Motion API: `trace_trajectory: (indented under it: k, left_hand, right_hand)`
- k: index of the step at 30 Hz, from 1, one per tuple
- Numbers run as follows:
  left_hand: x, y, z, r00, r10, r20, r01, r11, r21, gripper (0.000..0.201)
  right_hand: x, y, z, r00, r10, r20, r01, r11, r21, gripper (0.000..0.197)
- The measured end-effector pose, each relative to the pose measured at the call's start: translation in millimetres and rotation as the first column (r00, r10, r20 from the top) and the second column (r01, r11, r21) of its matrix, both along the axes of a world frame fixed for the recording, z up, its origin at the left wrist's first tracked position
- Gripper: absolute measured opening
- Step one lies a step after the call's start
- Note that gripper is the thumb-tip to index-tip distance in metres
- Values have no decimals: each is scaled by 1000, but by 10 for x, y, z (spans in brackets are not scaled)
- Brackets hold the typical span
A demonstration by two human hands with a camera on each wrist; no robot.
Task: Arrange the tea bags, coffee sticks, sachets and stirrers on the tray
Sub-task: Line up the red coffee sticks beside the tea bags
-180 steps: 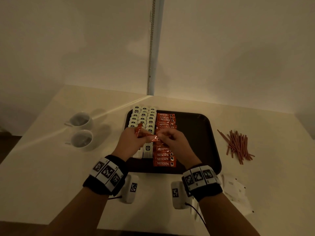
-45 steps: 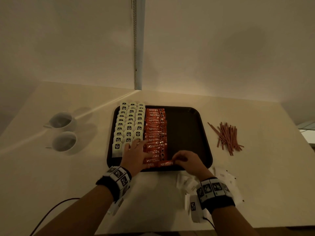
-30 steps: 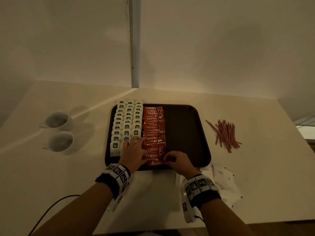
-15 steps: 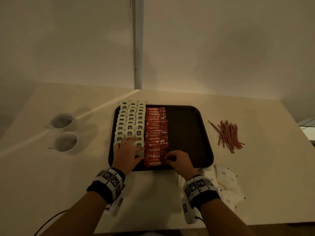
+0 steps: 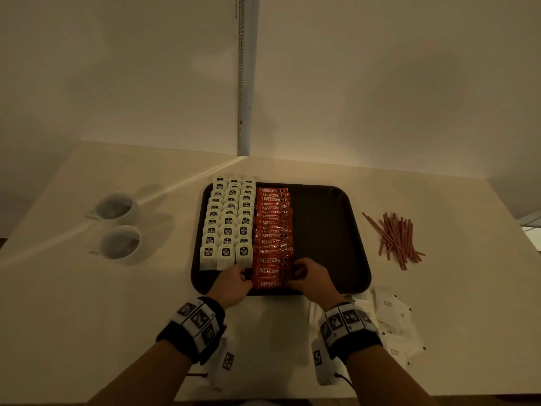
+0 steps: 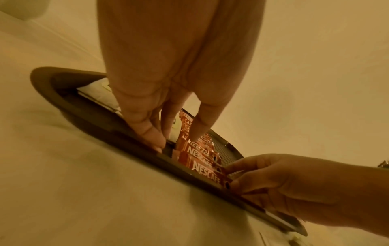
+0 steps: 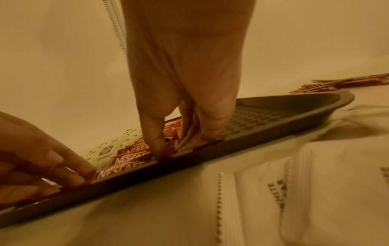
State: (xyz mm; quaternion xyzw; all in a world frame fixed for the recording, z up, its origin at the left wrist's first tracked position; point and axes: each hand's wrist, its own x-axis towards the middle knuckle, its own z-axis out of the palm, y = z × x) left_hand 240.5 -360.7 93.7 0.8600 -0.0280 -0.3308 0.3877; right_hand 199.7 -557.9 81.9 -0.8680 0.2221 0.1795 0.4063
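Far left on the tabletop [image 5: 87, 303] I log two white cups [image 5: 120, 227], one behind the other, each with dark liquid, well apart from the tray.

Dark tray [image 5: 330, 230], rounded corners, checkered floor as seen in the right wrist view.

Tea bags [image 5: 228, 227]: white squares with small dark labels, three columns of overlapping rows filling the tray's left part, the farthest row reaching the back rim.

My left hand [image 5: 232, 285] sits at the near rim, just right of the nearest tea bags; its fingers [image 6: 197, 128] are extended, tips pressing the left ends of the nearest coffee sticks, nothing grasped.

Coffee sticks [image 5: 273, 238]: red-orange packets with white lettering, one overlapping column just beside the tea bags, running from back rim to near rim.

My right hand [image 5: 313, 279] mirrors it on the column's right end; its fingers [image 7: 153, 133] point down, tips against the stick ends, not curled round anything. The tray's right half is bare dark floor.

Stirrers [image 5: 395, 238]: thin reddish-brown strips in a loose heap on the tabletop right of the tray.

Sachets [image 5: 392, 317]: white paper packets with serrated edges, scattered near the tray's near right corner.
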Motion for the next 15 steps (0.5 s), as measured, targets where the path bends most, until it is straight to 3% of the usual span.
trace_trajectory:
  k: [3, 7, 15]
  left_hand:
    - [-18, -34, 15, 1000, -5, -15, 5, 1000, -19, 9]
    - [-25, -73, 26, 1000, -7, -27, 6, 998, -60, 20]
    - [-53, -92, 79, 1000, -23, -22, 21, 995, -97, 20]
  right_hand:
    - [-13, -2, 5, 1000, 4, -9, -4, 1000, -7, 53]
    - [-26, -10, 0, 1000, 5, -4, -5, 1000, -20, 50]
    - [-7, -11, -4, 999, 21, -34, -22, 1000, -18, 52]
